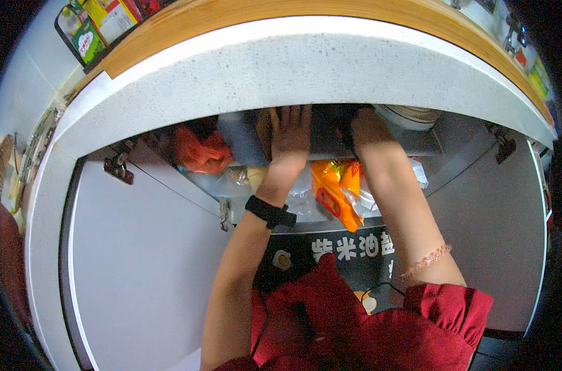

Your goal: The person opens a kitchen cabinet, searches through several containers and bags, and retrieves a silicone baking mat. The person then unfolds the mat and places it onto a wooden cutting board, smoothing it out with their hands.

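Both arms reach under the countertop into an open base cabinet. My left hand [290, 132] is flat on or beside a dark object in shadow on the cabinet shelf [325, 150], its fingers extended; what it touches is unclear. To its right, my right hand [371, 127] reaches deeper, beside a dark thing, with its fingertips hidden in shadow. Below and between the hands, an orange plastic package [336, 195] hangs over the cabinet's lower front edge. A red plastic bag [202, 150] lies left of my left hand. White round dishes [410, 116] are at the right.
Two grey cabinet doors, left [151, 264] and right [489, 241], stand open on metal hinges. The pale countertop edge [281, 69] passes above my hands. A dark printed mat [341, 246] lies below. Packets [90, 37] sit in a tray at upper left.
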Motion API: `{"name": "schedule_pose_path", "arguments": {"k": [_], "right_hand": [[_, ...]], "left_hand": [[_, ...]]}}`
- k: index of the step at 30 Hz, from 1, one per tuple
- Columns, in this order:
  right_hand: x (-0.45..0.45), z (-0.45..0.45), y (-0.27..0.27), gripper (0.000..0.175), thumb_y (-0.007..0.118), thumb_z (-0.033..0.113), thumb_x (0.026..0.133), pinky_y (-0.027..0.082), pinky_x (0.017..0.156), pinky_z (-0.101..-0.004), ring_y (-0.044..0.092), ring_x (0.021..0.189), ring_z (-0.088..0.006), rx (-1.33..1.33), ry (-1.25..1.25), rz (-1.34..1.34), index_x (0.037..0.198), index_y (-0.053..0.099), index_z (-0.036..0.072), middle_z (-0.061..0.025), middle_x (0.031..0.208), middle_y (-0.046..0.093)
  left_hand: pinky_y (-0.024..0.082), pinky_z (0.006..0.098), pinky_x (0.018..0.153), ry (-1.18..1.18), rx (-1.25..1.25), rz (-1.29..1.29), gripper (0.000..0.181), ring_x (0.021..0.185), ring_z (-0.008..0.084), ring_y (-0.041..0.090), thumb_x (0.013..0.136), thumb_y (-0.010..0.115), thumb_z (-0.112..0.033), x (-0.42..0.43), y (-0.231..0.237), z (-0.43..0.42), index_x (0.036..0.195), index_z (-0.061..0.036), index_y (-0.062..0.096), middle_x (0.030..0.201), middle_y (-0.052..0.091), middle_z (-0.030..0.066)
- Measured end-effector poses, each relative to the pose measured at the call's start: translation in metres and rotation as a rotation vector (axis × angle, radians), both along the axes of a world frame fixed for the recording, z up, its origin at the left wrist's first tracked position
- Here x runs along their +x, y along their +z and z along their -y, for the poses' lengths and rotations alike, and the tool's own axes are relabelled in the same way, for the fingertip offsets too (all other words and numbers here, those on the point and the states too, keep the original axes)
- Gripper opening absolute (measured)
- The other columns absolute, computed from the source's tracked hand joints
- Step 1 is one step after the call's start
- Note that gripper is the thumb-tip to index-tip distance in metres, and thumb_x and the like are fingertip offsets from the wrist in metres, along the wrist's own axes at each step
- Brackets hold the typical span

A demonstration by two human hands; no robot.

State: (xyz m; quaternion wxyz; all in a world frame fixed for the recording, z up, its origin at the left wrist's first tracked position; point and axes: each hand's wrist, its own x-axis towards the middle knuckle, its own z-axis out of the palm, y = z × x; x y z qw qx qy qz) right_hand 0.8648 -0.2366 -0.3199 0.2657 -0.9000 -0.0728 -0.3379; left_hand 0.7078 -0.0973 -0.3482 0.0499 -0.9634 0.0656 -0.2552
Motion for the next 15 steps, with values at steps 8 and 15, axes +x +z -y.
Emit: {"name": "schedule_pose_path", "arguments": {"k": [8,15], "right_hand": [[-0.009,-0.009,0.005,0.044,0.048,0.043,0.082,0.049,0.079,-0.0407,0.06,0.094,-0.0349,-0.032,-0.063,-0.09,0.104,0.061,0.006,-0.0178,0.102,0.061],[-0.041,-0.009,0.009,0.047,0.046,0.047,0.083,0.05,0.078,-0.0405,0.061,0.093,-0.0345,0.019,-0.228,-0.278,0.102,0.063,0.007,-0.0169,0.1,0.063]], "left_hand": [[0.002,0.0623,0.102,0.041,-0.095,0.212,0.058,0.135,0.0362,0.007,0.085,0.038,-0.02,0.017,-0.007,0.011,0.14,-0.0132,0.022,0.146,0.013,0.0162],[0.01,0.0572,0.105,0.052,-0.113,0.186,0.062,0.135,0.035,0.01,0.082,0.043,-0.017,-0.005,0.004,0.015,0.139,-0.008,0.021,0.145,0.015,0.0171]]}}
